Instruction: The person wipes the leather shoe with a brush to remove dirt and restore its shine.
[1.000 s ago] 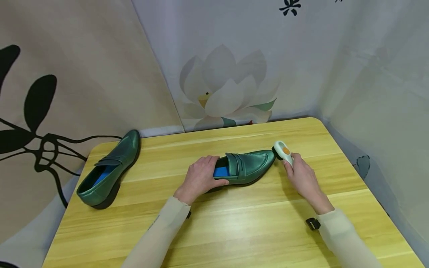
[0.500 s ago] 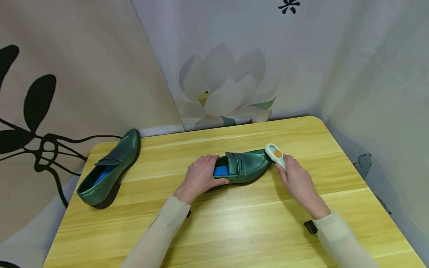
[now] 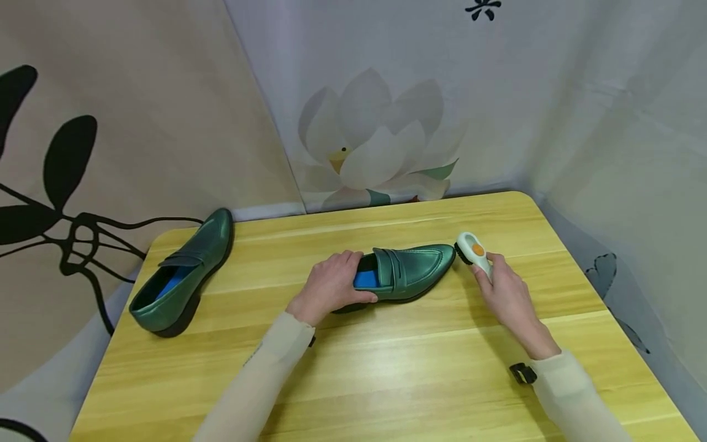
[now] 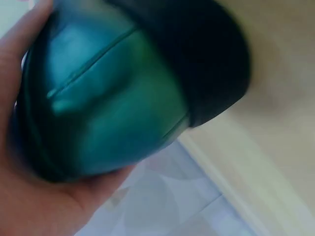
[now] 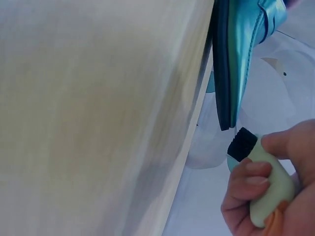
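Note:
A green loafer (image 3: 422,267) with a blue insole points its toe to the right. My left hand (image 3: 330,283) grips it round the heel. In the left wrist view the green heel (image 4: 108,93) and dark sole fill much of the picture, with thumb and fingers about the collar. My right hand (image 3: 508,298) holds a pale green brush (image 3: 473,250) with an orange button and black bristles. Those bristles (image 5: 242,144) face the loafer's toe, close to its tip, in the right wrist view. Fingers and thumb wrap the brush handle (image 5: 273,189).
The matching green loafer (image 3: 185,273) rests at the left end of the wooden table (image 3: 420,380), toe toward the back. Behind the table hangs a pale curtain (image 3: 386,49) printed with a lotus and dark leaves.
My right hand moved the brush left onto the loafer's toe, then back right to just beyond the tip. The left hand keeps its grip on the heel.

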The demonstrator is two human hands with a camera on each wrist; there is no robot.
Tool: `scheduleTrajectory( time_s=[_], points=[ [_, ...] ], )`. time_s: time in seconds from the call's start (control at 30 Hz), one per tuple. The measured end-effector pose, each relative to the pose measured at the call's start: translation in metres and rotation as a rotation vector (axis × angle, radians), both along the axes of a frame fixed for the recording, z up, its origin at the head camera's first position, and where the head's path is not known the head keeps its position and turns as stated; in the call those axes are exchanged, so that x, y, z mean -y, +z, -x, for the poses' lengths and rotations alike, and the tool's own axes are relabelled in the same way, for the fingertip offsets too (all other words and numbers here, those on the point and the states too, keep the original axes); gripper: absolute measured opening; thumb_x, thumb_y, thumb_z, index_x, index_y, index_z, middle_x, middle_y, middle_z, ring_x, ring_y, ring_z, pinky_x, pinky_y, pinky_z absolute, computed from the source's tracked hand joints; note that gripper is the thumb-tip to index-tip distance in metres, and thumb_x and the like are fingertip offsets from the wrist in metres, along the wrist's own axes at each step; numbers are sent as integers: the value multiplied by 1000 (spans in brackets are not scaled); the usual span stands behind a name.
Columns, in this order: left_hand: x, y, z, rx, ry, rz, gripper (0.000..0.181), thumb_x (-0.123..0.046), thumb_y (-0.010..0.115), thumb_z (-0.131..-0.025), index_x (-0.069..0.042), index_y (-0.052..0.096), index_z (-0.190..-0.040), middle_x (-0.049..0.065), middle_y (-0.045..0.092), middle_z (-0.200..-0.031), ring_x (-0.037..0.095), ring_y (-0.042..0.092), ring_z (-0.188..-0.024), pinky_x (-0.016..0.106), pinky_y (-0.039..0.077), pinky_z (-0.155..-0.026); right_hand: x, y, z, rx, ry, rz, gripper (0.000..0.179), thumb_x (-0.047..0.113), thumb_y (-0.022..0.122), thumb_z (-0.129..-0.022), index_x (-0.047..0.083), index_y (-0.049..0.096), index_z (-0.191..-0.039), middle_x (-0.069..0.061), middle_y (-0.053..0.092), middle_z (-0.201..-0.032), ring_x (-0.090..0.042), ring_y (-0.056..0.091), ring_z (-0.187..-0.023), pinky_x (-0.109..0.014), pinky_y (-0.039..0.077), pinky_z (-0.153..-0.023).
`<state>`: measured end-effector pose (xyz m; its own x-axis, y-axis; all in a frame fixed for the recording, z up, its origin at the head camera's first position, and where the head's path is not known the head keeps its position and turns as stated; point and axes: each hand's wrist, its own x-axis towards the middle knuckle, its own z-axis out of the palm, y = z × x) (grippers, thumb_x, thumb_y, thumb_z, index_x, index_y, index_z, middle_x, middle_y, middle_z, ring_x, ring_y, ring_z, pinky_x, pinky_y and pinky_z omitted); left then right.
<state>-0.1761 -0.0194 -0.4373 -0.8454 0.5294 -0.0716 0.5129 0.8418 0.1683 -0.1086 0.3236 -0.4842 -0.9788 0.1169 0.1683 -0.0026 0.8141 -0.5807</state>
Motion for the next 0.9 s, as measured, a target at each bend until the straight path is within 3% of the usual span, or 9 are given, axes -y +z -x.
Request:
scheduleTrajectory(
  time_s=[0.2,0.37,0.6,0.9],
  points=[
    [3,18,8,212,42,51,111,-62,85,-77,-9,36,-160,13,53,-152,32,58,-129,58,49,-102,-1,6,-4,14,-1,36,58,33,50,-110,-14,43,-144,-17,57,-84,-27,54,-67,-38,42,-55],
    [8,18,10,274,45,56,108,-55,88,-78,-11,35,-161,12,50,-155,33,56,-132,62,44,-106,0,7,-5,25,7,54,60,34,49,-111,-14,42,-145,-15,55,-81,-25,51,-63,-36,41,-53],
    [11,5,6,141,23,-42,88,-52,87,-80,-10,52,-148,9,65,-135,26,64,-105,50,56,-89,1,7,-5,10,-1,59,58,34,50,-110,-13,43,-144,-15,54,-81,-25,51,-63,-36,40,-53],
    [10,-2,5,-61,-1,-121,80,-42,90,-79,-10,56,-144,12,66,-131,29,65,-108,50,57,-91,-3,12,-9,7,-16,79,60,36,48,-111,-12,41,-146,-13,53,-80,-23,48,-61,-37,39,-52]
  ],
)
